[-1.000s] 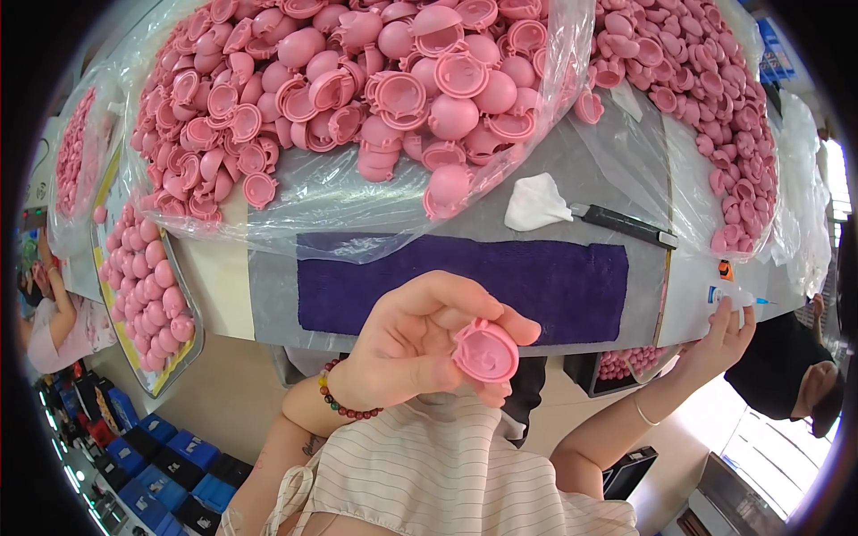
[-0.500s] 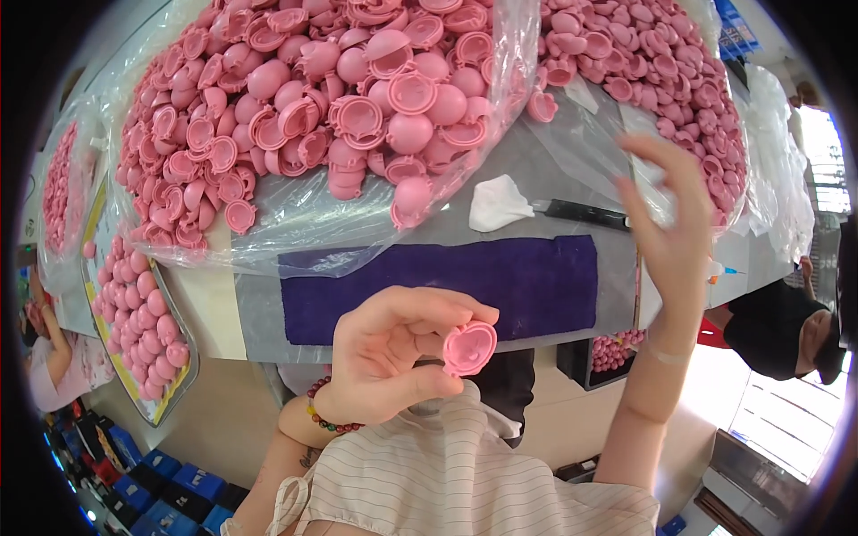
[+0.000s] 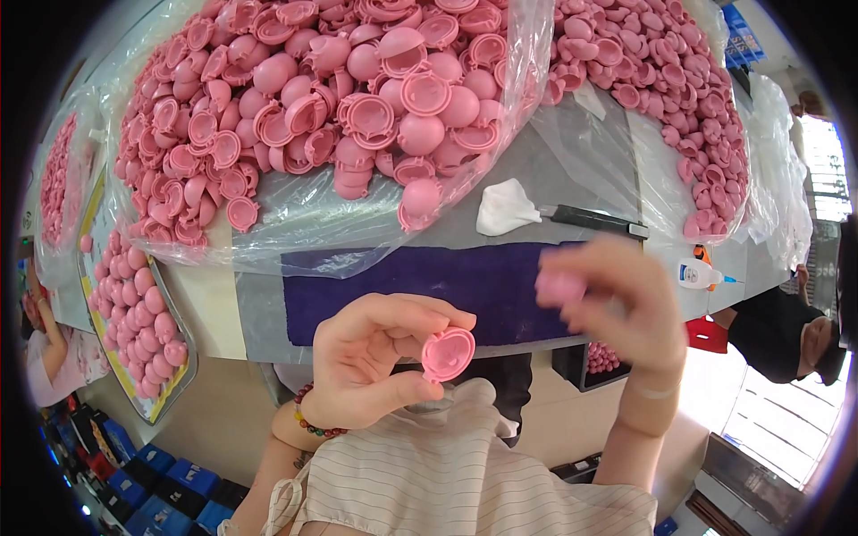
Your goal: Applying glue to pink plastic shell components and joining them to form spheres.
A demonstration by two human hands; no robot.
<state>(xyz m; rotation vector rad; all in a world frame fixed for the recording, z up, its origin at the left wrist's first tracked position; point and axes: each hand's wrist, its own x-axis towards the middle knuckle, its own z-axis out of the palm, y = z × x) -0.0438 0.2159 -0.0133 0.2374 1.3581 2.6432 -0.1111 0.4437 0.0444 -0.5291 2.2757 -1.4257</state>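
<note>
Left hand: the left hand (image 3: 362,362) grips a pink half-shell (image 3: 448,355) between thumb and fingertips, its hollow side turned up toward the camera.
Half-shell's place: in the air, just off the near edge of the table (image 3: 261,323), in front of the striped top.
Right hand: the right hand (image 3: 626,308), blurred, is closed on a small pink piece (image 3: 561,287) at its fingertips, by the right end of the purple cloth (image 3: 393,295); the piece's exact shape is too blurred to tell.
Purple cloth: spread lengthwise along the table's near edge.
White wad: the white wad (image 3: 507,208) lies beyond the cloth, its narrow end at a black tool (image 3: 594,217) that points toward the table's right side.
Big heap: a heap of pink shells (image 3: 286,98) on clear plastic (image 3: 299,219), toward the far edge.
Second heap: smaller pink shells (image 3: 643,71), toward the far right corner.
Tray: a tray (image 3: 185,382) of pink balls (image 3: 143,313) at the near left corner.
Bottle: a white bottle (image 3: 693,273) with a blue tip, near the right end.
</note>
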